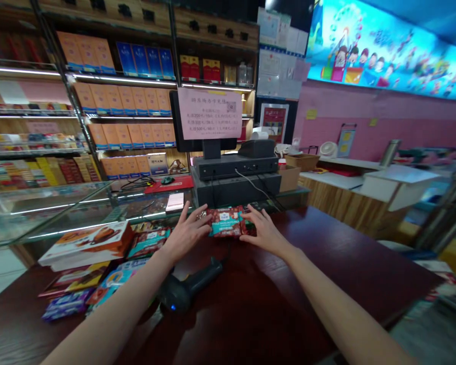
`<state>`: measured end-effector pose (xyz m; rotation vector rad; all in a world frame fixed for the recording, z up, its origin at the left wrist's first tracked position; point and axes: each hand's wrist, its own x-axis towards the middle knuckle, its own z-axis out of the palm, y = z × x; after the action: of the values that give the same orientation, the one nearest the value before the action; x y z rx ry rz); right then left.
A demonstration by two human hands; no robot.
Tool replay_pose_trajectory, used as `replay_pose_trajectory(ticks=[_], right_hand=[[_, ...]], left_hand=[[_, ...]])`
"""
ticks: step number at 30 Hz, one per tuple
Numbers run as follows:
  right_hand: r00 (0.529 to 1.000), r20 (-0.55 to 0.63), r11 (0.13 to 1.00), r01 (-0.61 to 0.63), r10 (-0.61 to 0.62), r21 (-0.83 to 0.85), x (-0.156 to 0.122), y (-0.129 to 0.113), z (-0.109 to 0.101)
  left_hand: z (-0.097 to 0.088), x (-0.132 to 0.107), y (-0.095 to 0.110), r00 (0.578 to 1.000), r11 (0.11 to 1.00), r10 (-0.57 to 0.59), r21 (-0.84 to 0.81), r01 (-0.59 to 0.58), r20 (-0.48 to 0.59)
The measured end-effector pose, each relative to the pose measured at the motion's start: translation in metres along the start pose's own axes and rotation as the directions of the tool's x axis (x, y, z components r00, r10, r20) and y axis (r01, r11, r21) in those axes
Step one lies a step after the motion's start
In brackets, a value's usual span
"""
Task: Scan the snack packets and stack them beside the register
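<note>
Along the left of the dark wooden counter (296, 253), a loose heap of boxed and wrapped snacks is lying near you: an orange cake box (85, 246), teal packets (148, 242) and a purple packet (66, 305) are sitting at its edges, with a glass display case (49, 213) just behind them. Nearer the middle, a black handheld scanner (190, 286) is lying on the counter with its blue light showing. Your left hand (186, 233) is reaching to the left end of a red-and-teal packet (226, 222), which is lying on the counter apart from the heap, between your hands and just in front of the till. Your right hand (264, 230) is meeting the packet's right end. The fingers of both hands are spread and touching the packet, though you cannot tell whether they are gripping it. One packet is sitting by itself at the till, while the rest are staying in the heap. Farther right, a black receipt printer (256, 149) is sitting beside a cardboard box (289, 178).
</note>
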<state>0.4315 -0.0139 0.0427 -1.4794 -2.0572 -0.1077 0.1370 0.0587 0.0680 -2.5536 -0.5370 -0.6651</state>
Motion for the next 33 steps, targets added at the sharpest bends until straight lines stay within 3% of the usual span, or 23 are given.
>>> replay_pose_trajectory(ticks=[16, 28, 33], right_hand=[[0.983, 0.102, 0.987, -0.155, 0.151, 0.033, 0.005, 0.062, -0.017], [0.967, 0.135, 0.966, -0.233, 0.217, 0.111, 0.009, 0.080, -0.014], [0.959, 0.160, 0.958, -0.256, 0.235, 0.128, 0.011, 0.083, -0.013]], left_hand=[[0.044, 0.061, 0.020, 0.997, 0.994, -0.074, -0.076, 0.074, -0.006], [0.070, 0.068, 0.032, 0.956, 0.934, -0.291, -0.207, 0.290, 0.026], [0.076, 0.069, 0.033, 0.947, 0.921, -0.318, -0.224, 0.319, 0.043]])
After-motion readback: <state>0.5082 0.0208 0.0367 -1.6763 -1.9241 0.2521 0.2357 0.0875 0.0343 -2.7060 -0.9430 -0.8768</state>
